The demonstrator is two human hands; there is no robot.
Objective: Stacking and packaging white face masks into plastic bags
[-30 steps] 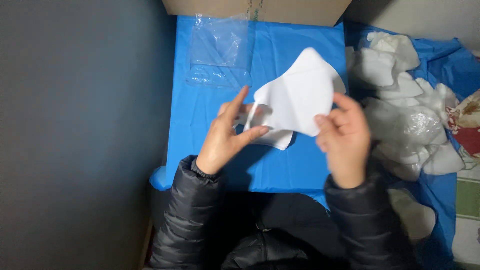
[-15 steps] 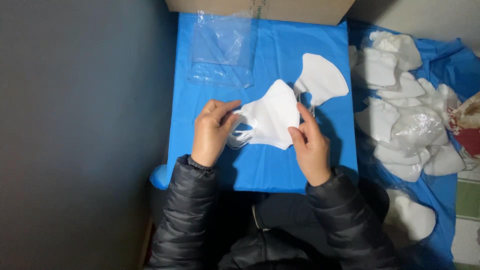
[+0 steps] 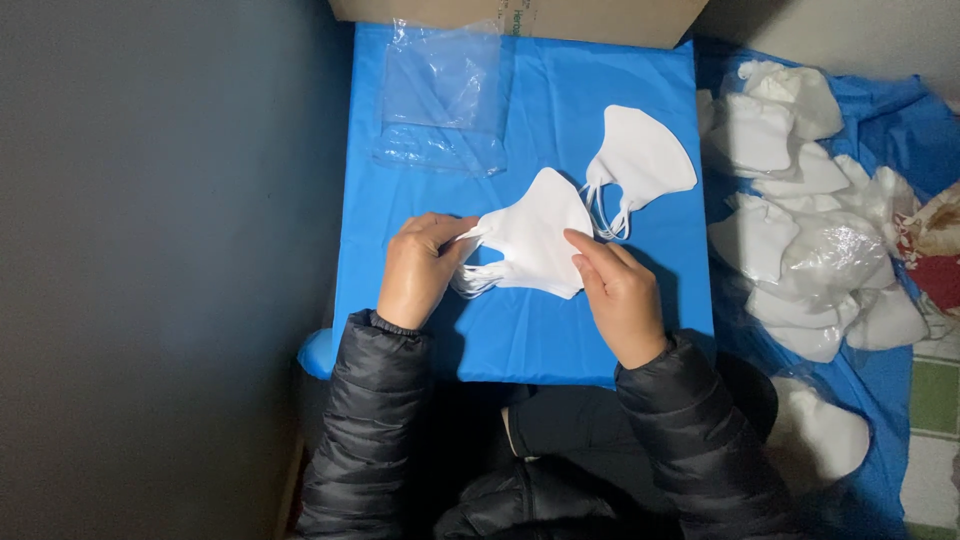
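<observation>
A stack of white masks (image 3: pixel 535 240) is pinched between the left hand (image 3: pixel 418 270) and right hand (image 3: pixel 618 292) (clear bags (image 3: pixel 440 100) lie flat, contents unclear).

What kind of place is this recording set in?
Probably a makeshift packing spot at home or in a small workshop: a blue-covered table, a pile of white masks beside it, clear bags and a cardboard box.

A matt, soft white fabric is seen in the folded mask stack (image 3: pixel 530 245). The counter (image 3: pixel 520 330) is covered by smooth blue plastic sheeting with a faint sheen. Glossy, crinkled clear film forms the bag (image 3: pixel 440 95). Quilted black sleeves (image 3: pixel 370 420) shine slightly.
</observation>
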